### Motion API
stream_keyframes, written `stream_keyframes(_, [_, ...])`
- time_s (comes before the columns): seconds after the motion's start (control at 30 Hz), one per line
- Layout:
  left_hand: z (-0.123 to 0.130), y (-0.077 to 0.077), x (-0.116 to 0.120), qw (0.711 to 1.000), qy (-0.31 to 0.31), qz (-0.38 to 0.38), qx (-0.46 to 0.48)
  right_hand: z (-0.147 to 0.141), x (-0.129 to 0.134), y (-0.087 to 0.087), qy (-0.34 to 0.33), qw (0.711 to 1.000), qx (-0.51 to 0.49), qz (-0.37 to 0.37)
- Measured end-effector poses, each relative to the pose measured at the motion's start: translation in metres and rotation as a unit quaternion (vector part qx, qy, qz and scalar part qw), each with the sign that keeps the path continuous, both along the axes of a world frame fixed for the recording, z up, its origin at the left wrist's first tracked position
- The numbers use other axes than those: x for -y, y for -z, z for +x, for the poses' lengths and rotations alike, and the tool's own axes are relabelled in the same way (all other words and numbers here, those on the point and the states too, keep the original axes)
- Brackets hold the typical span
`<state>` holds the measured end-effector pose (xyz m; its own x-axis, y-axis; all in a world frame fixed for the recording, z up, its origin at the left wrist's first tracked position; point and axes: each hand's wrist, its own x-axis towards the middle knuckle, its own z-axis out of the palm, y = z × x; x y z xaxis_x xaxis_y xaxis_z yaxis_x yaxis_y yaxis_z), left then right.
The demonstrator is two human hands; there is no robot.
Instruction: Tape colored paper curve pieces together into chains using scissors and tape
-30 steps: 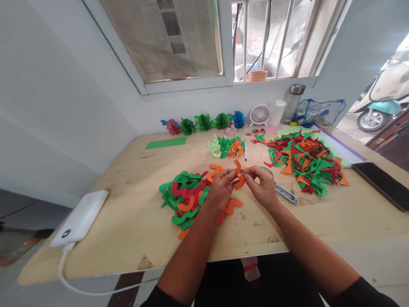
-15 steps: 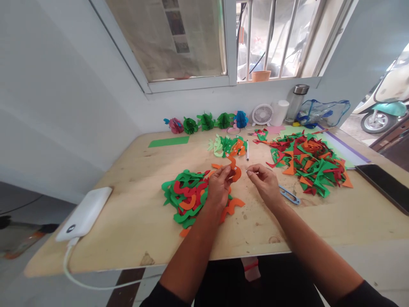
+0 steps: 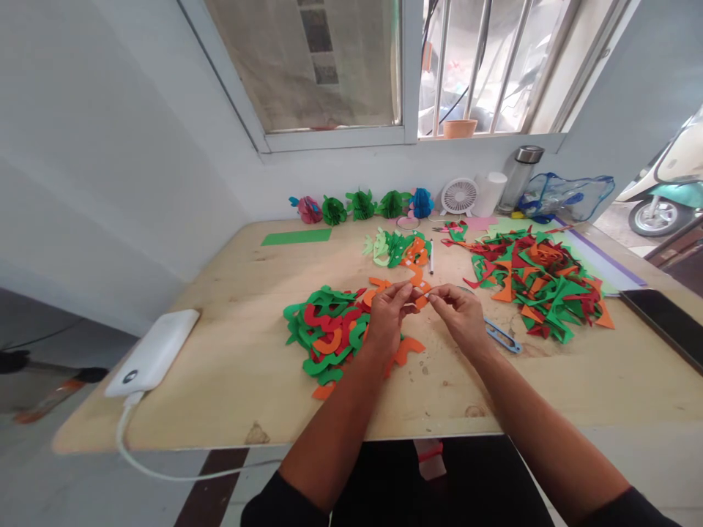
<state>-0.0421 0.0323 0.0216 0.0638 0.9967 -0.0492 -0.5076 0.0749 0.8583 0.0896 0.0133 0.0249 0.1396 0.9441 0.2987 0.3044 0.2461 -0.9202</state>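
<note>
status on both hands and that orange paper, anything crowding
Left hand pinching orange paper strip. Right hand at its lower end. Cutout pile close alongside left forearm.

The tabletop (image 3: 220, 351) is pale wood, smooth and only faintly sheened, with brownish knots and blemishes. The small fan (image 3: 460, 197) is matt white plastic. Right of the fan stands a clear, glassy bottle (image 3: 515, 187) with a shiny metal cap, then a pouch (image 3: 593, 194) of glossy see-through plastic. Left of the fan are figures (image 3: 361, 205) of matt folded paper. In front of the fan, the orange strip (image 3: 416, 275) looks like flat-finished paper, as do the cut-outs (image 3: 310, 322) and scraps (image 3: 549, 285). Far right of the fan, the phone (image 3: 667, 322) has a dark, glossy face.
</note>
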Motion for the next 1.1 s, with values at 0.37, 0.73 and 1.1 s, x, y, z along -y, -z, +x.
stream_keyframes(0.37, [0.0001,0.0004,-0.0005,0.989,0.061,0.001,-0.132,0.0023,-0.0042,0.0056,0.052,0.998,-0.030,0.011])
stream_keyframes(0.73, [0.0039,-0.0020,-0.0001,0.994,-0.006,0.021,-0.108,-0.0018,-0.0035,0.0033,0.009,0.994,-0.103,-0.031])
stream_keyframes(1.1, [0.0064,-0.0004,0.0014,0.995,-0.010,0.034,-0.091,-0.0042,-0.0044,0.0088,-0.032,0.983,-0.177,-0.034])
